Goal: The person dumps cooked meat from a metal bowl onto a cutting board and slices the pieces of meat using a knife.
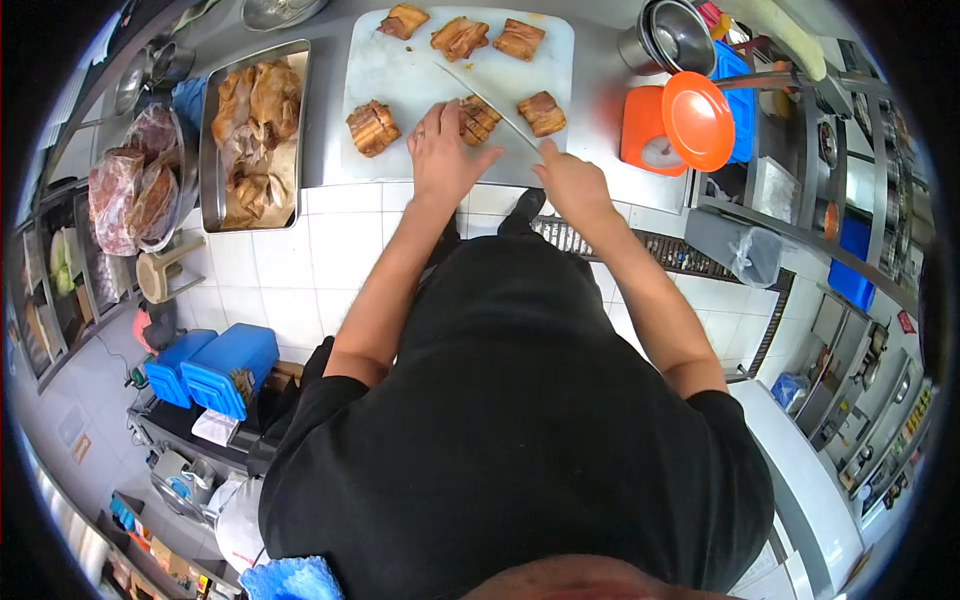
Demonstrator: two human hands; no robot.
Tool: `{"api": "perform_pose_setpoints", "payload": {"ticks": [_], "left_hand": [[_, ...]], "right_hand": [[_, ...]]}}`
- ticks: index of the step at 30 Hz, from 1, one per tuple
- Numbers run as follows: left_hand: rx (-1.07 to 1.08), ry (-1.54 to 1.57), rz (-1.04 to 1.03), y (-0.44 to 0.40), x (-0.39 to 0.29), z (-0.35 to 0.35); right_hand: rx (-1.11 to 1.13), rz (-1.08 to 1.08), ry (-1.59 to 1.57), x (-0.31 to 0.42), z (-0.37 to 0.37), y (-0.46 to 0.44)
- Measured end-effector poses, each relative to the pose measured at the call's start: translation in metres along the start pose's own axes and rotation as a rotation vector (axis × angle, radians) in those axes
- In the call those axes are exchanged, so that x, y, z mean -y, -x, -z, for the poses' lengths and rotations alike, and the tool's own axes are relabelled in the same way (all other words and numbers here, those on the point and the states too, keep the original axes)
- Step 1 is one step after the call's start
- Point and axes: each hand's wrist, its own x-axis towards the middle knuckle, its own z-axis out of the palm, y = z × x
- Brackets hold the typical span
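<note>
On a white cutting board (385,80), my right hand (575,185) grips a knife (500,112), its long blade slanting up and left across the board. The blade lies over a browned slab of pork belly (480,122) that shows cut lines. My left hand (440,145) presses its fingers against that slab's left end, thumb spread to the right. Left of it sits another slab with cut lines (372,128); to the right is an uncut-looking piece (541,114). Along the far edge lie three more browned pieces, one of them in the middle (460,38).
A metal tray (302,130) of cooked poultry stands left of the board, beside bagged meat (135,180). To the right are an orange container (640,130) with a round orange lid (697,120) and stacked steel pots (680,38). A stool (155,275) stands below left.
</note>
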Motion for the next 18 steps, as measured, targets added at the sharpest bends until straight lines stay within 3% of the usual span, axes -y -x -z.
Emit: {"api": "perform_pose_setpoints", "payload": {"ticks": [2, 5, 8, 12, 18], "left_hand": [[0.045, 0.008, 0.055, 0.014, 0.002, 0.011], [0.308, 0.392, 0.446, 0.021, 0.016, 0.002], [0.261, 0.517, 0.314, 0.019, 0.036, -0.030], [0.281, 0.463, 0.268, -0.002, 0.024, -0.034], [0.337, 0.439, 0.319, -0.007, 0.020, -0.018]], "right_hand": [[0.029, -0.065, 0.019, -0.002, 0.000, 0.016], [0.021, -0.124, 0.014, -0.010, -0.016, 0.035], [0.013, -0.157, 0.015, -0.010, -0.026, 0.043], [0.011, -0.187, 0.007, -0.004, -0.038, 0.052], [-0.040, -0.187, -0.011, 0.006, -0.037, 0.048]]}}
